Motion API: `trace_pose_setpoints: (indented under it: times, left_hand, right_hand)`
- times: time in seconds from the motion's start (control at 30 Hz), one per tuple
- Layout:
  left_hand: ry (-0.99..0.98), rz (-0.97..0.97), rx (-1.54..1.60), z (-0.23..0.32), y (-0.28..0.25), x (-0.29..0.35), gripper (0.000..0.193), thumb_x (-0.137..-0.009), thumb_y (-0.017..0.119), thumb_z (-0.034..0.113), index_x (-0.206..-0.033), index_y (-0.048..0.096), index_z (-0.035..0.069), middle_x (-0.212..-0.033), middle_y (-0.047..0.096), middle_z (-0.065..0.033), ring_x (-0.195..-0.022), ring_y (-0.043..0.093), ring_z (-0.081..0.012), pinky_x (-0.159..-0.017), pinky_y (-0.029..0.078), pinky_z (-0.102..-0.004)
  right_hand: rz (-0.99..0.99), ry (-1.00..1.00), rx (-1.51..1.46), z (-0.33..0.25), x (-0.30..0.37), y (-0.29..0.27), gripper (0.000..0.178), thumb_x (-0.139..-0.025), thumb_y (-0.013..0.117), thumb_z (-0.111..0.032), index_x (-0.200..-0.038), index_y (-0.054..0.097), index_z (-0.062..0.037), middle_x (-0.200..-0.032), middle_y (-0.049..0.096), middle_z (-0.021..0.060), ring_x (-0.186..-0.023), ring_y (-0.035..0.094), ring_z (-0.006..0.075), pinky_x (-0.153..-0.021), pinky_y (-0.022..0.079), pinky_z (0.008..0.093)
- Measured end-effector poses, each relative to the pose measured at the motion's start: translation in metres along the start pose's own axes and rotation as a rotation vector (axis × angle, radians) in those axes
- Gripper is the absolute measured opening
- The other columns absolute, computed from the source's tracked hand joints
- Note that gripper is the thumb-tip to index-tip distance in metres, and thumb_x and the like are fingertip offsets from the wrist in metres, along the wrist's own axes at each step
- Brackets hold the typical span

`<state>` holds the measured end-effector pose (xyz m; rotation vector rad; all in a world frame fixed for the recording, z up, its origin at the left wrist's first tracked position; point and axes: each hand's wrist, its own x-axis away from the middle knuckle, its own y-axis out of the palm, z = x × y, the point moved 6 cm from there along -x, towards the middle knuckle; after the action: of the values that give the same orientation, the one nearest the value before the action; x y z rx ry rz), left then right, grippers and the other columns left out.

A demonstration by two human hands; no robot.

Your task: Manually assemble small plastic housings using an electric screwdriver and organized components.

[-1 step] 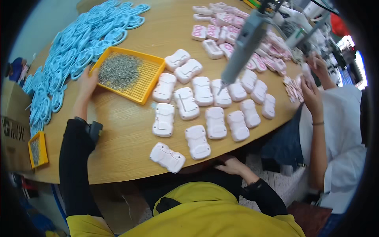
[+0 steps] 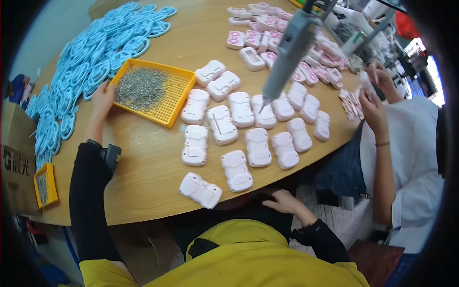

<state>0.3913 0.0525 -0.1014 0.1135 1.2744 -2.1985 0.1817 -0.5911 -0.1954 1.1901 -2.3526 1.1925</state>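
My left hand [image 2: 102, 99] grips the left end of a yellow tray [image 2: 183, 98] with a perforated bottom. A heap of small silver screws [image 2: 142, 87] lies in the tray's left part. Down by my lap, below the table's front edge, my right hand [image 2: 283, 202] rests with its fingers stretched out and nothing in it. Several pale pink plastic casings [image 2: 222, 125] lie spread over the table to the right of the tray. Above them hangs a grey electric screwdriver [image 2: 288, 60], its bit pointing down at one casing [image 2: 263, 112]; whether it touches cannot be told.
Blue plastic frames [image 2: 91, 52] are piled at the far left. A smaller yellow tray of screws [image 2: 46, 185] stands by a cardboard box [image 2: 16, 162]. More pink casings [image 2: 267, 36] lie at the back right. To the right, a co-worker's hands [image 2: 375, 103] hold a pink part.
The whole view has shifted slightly, so the tray, casings and screwdriver appear a little farther left. My left hand stays on the tray and my right hand by my lap.
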Motion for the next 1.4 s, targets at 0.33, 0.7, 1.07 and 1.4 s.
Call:
trace_pose_setpoints:
  times: [0.33, 0.7, 1.07, 1.4]
  left_hand:
    - [-0.201, -0.430, 0.185, 0.041, 0.000, 0.017, 0.029, -0.089, 0.060, 0.027, -0.097, 0.071, 0.002, -0.079, 0.064, 0.0002, -0.067, 0.056, -0.0100, -0.058, 0.042, -0.0283]
    - [0.084, 0.139, -0.226, -0.062, -0.140, 0.114, 0.044, -0.093, 0.059, 0.025, -0.128, 0.057, 0.000, -0.094, 0.063, -0.0095, -0.078, 0.060, -0.0188, -0.068, 0.049, -0.0317]
    - [0.285, -0.323, -0.121, 0.312, -0.015, 0.358, 0.114, -0.058, 0.082, 0.058, -0.151, 0.029, 0.020, -0.157, 0.016, -0.0188, -0.143, 0.009, -0.0498, -0.097, 0.017, -0.0783]
    - [0.316, -0.306, -0.219, 0.336, 0.015, 0.312, 0.091, -0.059, 0.081, 0.057, -0.137, 0.054, 0.020, -0.149, 0.030, -0.0164, -0.140, 0.017, -0.0495, -0.097, 0.022, -0.0748]
  right_hand:
    - [0.384, 0.085, -0.347, -0.032, 0.084, -0.009, 0.036, -0.084, 0.068, -0.009, -0.118, 0.062, 0.0017, -0.102, 0.067, 0.0158, -0.090, 0.067, 0.0223, -0.077, 0.053, 0.0308]
    - [0.980, -0.415, 0.443, -0.159, 0.066, -0.088, 0.082, -0.068, 0.082, -0.037, -0.137, 0.049, -0.0085, -0.148, 0.035, 0.0178, -0.139, 0.026, 0.0408, -0.111, 0.025, 0.0528]
    - [0.796, -0.208, 0.647, -0.103, 0.035, -0.133, 0.111, -0.053, 0.079, -0.068, -0.145, 0.042, -0.0179, -0.156, 0.022, 0.0144, -0.145, 0.009, 0.0415, -0.111, 0.002, 0.0678]
    - [0.744, -0.262, 0.650, -0.108, -0.009, -0.160, 0.107, -0.054, 0.076, -0.071, -0.144, 0.043, -0.0237, -0.154, 0.026, 0.0148, -0.145, 0.012, 0.0411, -0.108, 0.006, 0.0720]
